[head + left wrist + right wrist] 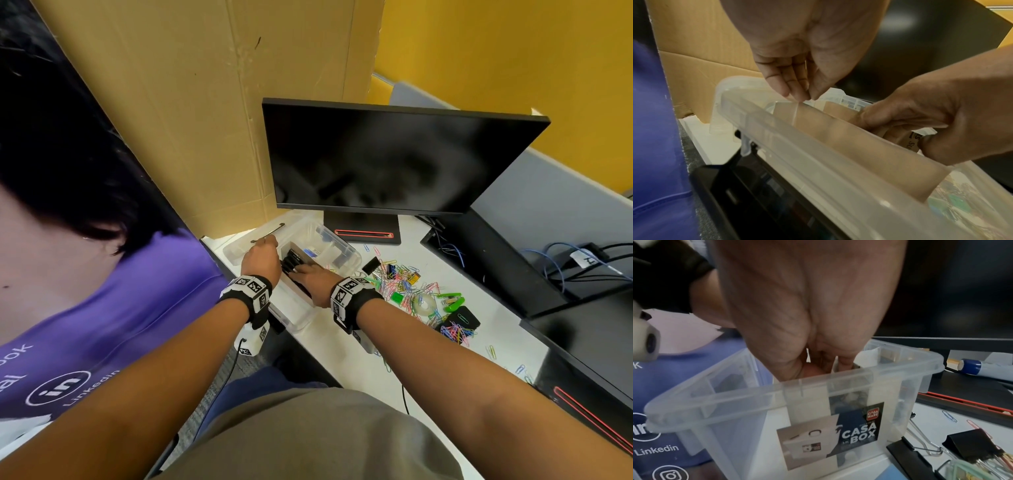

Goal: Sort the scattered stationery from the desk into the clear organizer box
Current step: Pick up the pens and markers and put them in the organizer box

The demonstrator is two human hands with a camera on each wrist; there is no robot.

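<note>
The clear organizer box (346, 247) (818, 155) (756, 395) stands on the white desk left of the monitor. Both hands are inside it. In the left wrist view a brown card packet (838, 112) stands along the box's wall. My left hand (262, 258) (803, 97) pinches its far top corner with curled fingertips. My right hand (313, 279) (920, 126) (818, 366) grips the near end of the packet, fingers down in the box. Black items (293, 263) lie in the compartment between the hands. Scattered coloured paper clips (407, 277) lie on the desk to the right.
Right of the box lie a black binder clip (371, 265) (970, 447), a tape roll (424, 303), a green stapler (454, 301) and a black case (460, 320). A dark monitor (394, 157) stands behind. A cardboard sheet (205, 102) and a poster close off the left.
</note>
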